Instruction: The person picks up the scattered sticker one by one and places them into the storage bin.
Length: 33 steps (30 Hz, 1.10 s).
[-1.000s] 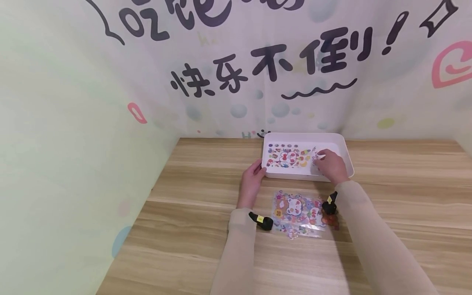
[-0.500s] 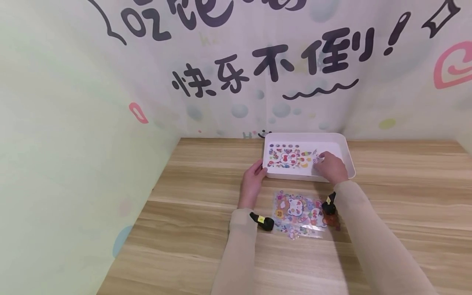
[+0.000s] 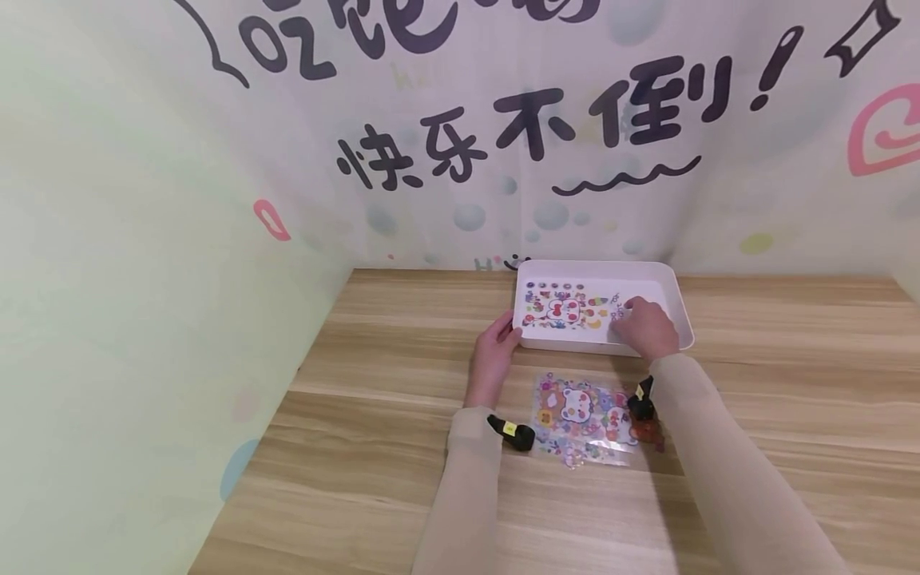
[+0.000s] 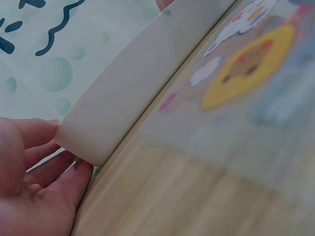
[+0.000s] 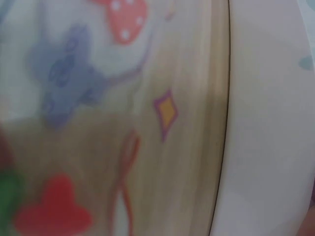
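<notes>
The tray [image 3: 596, 271] stands at the back of the counter [image 3: 402, 343], just right of the middle of the head view. Like the counter, it sits a touch lower and further right in the frame than a second ago; the lettering behind has drifted likewise, so the view has shifted, not the tray. In front of it the clear sticker sheet [image 3: 575, 406] lies as it did.

What has changed is small: the right hand [image 3: 649, 329] has settled slightly, its fingertips lower over the right part of the tray's floor. My judgement is that the work there has become a fine placing or pressing down.

The left hand [image 3: 493, 357] grips the tray's near left corner, thumb and fingers closed about it, apparently steadying it. The right hand reaches over the near wall with bent fingers; I cannot tell whether they pinch anything, as the right wrist view misses them.

Left of those fingers are a rabbit sticker [image 3: 564, 310], a row of round stickers [image 3: 555, 285] above it and, just beside them, tiny stickers [image 3: 615, 300].
</notes>
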Available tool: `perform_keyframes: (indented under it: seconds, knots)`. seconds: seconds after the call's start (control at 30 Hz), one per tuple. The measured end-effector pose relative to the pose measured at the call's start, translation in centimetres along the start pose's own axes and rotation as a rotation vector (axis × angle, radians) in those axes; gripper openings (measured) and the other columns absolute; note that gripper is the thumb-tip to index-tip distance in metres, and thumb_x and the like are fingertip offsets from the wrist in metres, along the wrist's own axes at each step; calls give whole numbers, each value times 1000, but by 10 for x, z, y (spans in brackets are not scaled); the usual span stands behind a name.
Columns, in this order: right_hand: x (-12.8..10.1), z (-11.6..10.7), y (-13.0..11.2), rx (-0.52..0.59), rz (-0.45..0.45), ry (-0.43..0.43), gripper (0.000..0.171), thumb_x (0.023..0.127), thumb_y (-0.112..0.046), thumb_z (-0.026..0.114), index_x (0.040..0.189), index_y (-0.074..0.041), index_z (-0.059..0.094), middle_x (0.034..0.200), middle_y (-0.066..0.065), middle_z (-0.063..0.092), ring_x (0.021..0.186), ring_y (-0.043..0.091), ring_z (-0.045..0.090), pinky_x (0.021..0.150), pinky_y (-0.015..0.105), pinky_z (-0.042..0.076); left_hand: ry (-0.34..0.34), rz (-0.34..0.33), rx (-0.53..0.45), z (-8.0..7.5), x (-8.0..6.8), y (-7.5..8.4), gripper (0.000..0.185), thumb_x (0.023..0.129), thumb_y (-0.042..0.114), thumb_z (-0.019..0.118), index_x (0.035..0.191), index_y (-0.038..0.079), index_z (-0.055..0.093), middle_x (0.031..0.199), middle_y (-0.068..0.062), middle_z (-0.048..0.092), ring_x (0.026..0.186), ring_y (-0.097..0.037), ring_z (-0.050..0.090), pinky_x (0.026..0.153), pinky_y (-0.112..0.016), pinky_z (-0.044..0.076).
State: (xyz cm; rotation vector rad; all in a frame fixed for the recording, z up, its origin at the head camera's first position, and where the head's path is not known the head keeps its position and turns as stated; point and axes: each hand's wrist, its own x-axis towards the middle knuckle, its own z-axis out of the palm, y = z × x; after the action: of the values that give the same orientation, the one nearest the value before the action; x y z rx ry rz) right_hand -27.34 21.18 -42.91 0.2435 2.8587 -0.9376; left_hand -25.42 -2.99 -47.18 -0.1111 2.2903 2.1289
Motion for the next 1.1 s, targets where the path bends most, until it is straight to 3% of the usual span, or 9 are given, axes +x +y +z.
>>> perform_keyframes:
  seconds: [0.2, 0.37, 0.7, 1.1]
  knots:
    - [1, 0, 1, -10, 0, 7, 52, 83, -21, 57, 123, 9, 41, 115, 30, 47, 97, 40, 48, 84, 53, 40, -5, -13, 1, 0, -1, 1, 40, 89, 25, 55, 127, 26, 48, 127, 8, 49, 111, -4, 48, 87, -19, 44]
    - [2, 2, 2, 17, -21, 13, 54, 83, -21, 58, 125, 8, 40, 118, 30, 45, 100, 40, 46, 86, 53, 39, 6, -10, 22, -2, -2, 2, 41, 89, 25, 54, 130, 22, 47, 127, 8, 49, 111, -4, 48, 88, -20, 44]
    - [3, 2, 5, 111, -52, 79, 33, 89, -21, 48, 114, 0, 54, 113, 21, 53, 93, 33, 46, 77, 44, 42, 11, -17, 26, -1, -2, 1, 39, 89, 26, 54, 128, 26, 49, 127, 7, 50, 111, -4, 48, 88, -21, 44]
    - [-4, -3, 9, 208, -206, 63, 36, 93, -33, 45, 114, -7, 57, 102, 12, 56, 84, 24, 50, 67, 33, 44, 10, -3, 10, -1, -1, 3, 41, 89, 23, 55, 129, 21, 48, 128, 5, 50, 110, -5, 49, 86, -18, 44]
